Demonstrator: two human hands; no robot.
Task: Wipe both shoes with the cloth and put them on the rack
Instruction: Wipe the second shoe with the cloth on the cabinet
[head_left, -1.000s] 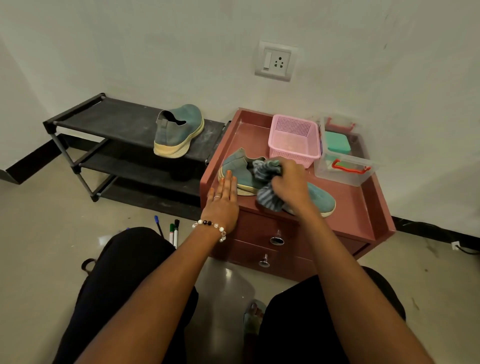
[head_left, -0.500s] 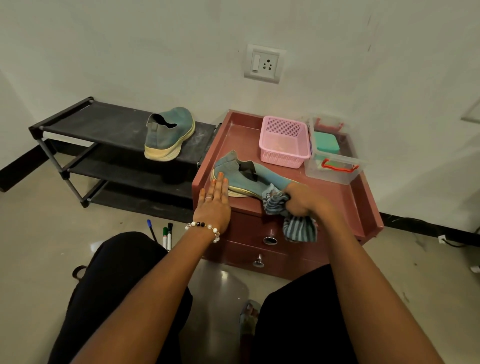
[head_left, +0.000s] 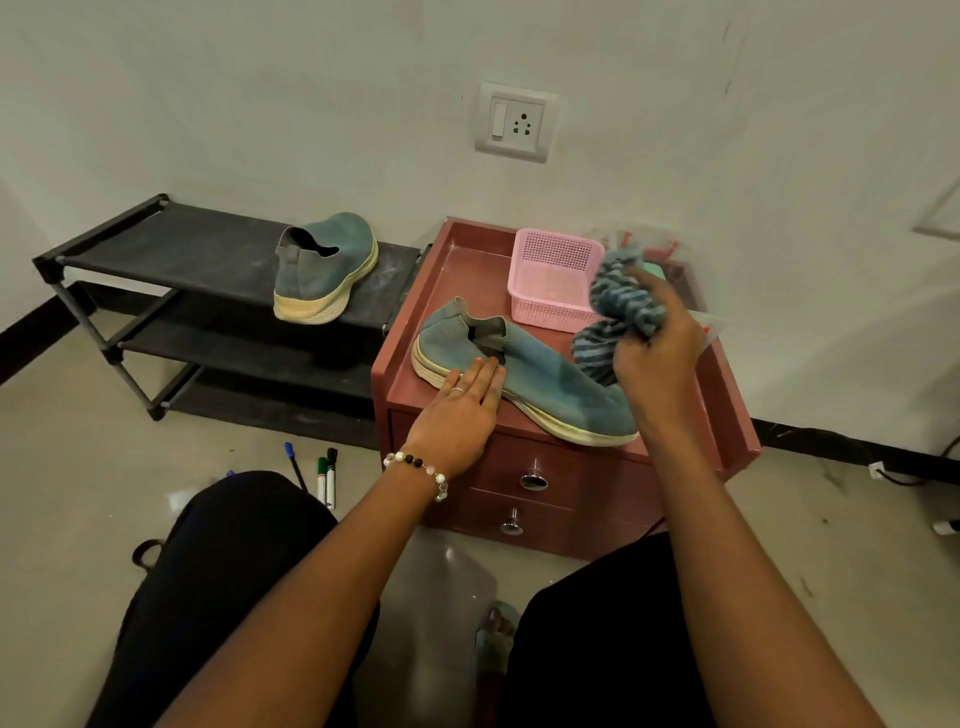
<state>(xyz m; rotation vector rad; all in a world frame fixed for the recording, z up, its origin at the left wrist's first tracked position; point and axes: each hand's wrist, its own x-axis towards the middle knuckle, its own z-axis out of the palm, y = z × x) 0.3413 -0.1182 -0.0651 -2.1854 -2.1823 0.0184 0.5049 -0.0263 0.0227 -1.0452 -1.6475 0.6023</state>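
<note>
One teal shoe (head_left: 540, 376) with a cream sole lies on the red drawer unit (head_left: 447, 280), toe pointing right. My left hand (head_left: 460, 410) lies flat with straight fingers against the shoe's near side by the heel opening. My right hand (head_left: 657, 353) grips a bunched blue striped cloth (head_left: 618, 306), raised above the unit to the right of the shoe and clear of it. The second teal shoe (head_left: 322, 267) stands on the top shelf of the black rack (head_left: 171, 244), at its right end.
A pink mesh basket (head_left: 553, 278) and a clear box, mostly hidden behind the cloth, sit at the back of the unit. Markers (head_left: 324, 475) lie on the floor by my left knee. A wall socket (head_left: 514, 122) is above. A cable (head_left: 914, 473) runs along the right floor.
My right hand lifted the cloth from the unit's front edge up and back toward the basket. My left hand slid forward onto the side of the shoe.
</note>
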